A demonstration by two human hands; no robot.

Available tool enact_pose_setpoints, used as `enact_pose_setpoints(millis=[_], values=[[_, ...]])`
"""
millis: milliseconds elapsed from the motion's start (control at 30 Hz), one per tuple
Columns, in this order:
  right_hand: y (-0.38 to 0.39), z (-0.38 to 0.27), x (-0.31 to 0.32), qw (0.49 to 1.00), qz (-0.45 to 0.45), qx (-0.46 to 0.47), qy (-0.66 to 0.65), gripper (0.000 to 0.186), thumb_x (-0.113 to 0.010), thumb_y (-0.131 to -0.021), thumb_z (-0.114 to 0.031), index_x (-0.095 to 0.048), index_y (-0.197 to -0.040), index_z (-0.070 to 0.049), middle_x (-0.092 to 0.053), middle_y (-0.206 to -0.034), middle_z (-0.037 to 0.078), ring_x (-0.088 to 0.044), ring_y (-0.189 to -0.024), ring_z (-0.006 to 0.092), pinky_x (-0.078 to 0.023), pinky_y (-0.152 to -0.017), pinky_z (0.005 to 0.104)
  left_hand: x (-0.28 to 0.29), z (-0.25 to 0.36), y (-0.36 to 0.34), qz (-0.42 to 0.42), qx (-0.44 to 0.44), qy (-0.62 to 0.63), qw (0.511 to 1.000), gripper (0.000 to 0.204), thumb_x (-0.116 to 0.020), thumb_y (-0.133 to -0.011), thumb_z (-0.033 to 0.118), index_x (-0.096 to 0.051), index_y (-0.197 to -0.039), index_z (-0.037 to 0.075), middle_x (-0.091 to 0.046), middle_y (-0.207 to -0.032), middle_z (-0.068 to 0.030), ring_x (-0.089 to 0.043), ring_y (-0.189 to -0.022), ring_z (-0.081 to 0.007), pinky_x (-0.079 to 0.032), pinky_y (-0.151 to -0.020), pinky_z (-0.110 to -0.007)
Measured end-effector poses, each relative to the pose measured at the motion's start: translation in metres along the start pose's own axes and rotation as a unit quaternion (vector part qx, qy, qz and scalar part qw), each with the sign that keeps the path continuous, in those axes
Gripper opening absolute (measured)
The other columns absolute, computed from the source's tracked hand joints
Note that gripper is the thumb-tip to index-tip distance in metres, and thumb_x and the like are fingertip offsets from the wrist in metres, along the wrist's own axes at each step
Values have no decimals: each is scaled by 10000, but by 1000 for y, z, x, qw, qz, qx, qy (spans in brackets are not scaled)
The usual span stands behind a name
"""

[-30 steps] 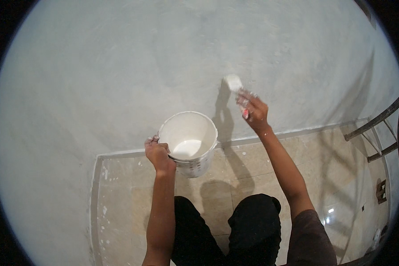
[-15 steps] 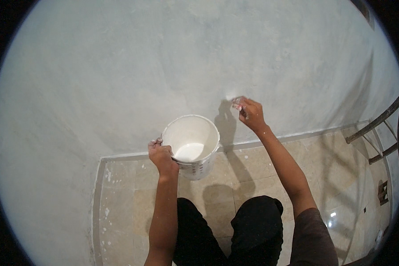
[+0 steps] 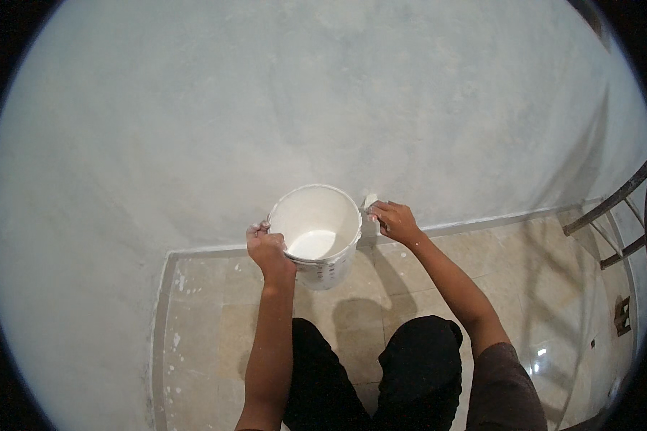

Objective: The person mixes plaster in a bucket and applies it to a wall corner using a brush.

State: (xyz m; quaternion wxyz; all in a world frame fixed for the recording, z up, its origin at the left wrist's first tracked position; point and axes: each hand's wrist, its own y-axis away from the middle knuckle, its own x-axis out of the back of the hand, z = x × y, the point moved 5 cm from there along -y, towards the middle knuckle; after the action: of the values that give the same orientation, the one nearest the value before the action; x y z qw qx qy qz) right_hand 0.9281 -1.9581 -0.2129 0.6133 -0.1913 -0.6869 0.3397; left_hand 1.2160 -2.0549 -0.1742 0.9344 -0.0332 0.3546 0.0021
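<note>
A white plastic bucket [image 3: 327, 271] is held up by my left hand [image 3: 269, 255], whose fingers are closed over its left rim. White paint-like liquid [image 3: 313, 244] lies in the bottom of it. Just right of the bucket, my right hand [image 3: 397, 221] is closed on a small pale tool [image 3: 370, 200] smeared with white. Its tip is against or very close to the pale wall [image 3: 417, 122], low down above the skirting; its exact kind I cannot make out. White smears mark the fingers of both hands.
Grey-white skirting [image 3: 474, 224] runs along the wall's foot. Beige floor tiles [image 3: 251, 287] carry white splashes, mostly at the left. My knees [image 3: 418, 359] are below the bucket. At the right stands a dark-railed frame [image 3: 618, 194], perhaps a ladder or stool.
My right hand has moved down along the wall with the pale tool, from above the bucket's rim to beside it. The left hand and bucket have shifted slightly right in the picture.
</note>
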Motion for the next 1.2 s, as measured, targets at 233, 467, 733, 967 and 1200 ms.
enact_pose_setpoints(millis=[233,467,733,967,1200], values=[[-105,-16,108,979,199,23,29,375,-703,-615,13,-672,-959,-131,-689,-1042,41,-671,-851,264,-561,-695,383,11,-3,-7,2,9,34,999,396,-411,-662,-169,-399,-984,61,-442,-957,-55,-475,-863,-178,-422,-794,-258],[-51,2,51,983,166,51,64,308,-713,-700,-25,-694,-986,-140,-680,-1138,71,-685,-955,264,-577,-828,397,2,-5,-2,16,16,49,999,421,-414,-644,-183,-401,-984,65,-460,-964,-55,-479,-868,-182,-429,-795,-276],[-23,2,9,999,-14,12,-32,357,-645,-666,39,-591,-975,-130,-655,-955,23,-654,-791,275,-545,-639,398,-1,1,-2,65,4,11,998,291,-402,-809,-134,-432,-1018,66,-484,-953,-44,-491,-799,-165,-431,-604,-244],[-99,-25,121,961,266,63,46,315,-704,-686,-11,-666,-974,-134,-679,-1099,66,-686,-937,270,-584,-750,358,1,1,2,55,-14,23,998,281,-394,-808,-97,-452,-1044,46,-487,-962,-32,-506,-779,-158,-459,-652,-262],[-18,-5,13,998,63,-5,24,313,-712,-729,-80,-674,-1029,-160,-662,-1166,41,-695,-901,249,-584,-693,369,2,0,-1,67,-32,31,997,358,-409,-743,-145,-441,-1050,37,-481,-970,-44,-502,-786,-165,-473,-684,-272]])
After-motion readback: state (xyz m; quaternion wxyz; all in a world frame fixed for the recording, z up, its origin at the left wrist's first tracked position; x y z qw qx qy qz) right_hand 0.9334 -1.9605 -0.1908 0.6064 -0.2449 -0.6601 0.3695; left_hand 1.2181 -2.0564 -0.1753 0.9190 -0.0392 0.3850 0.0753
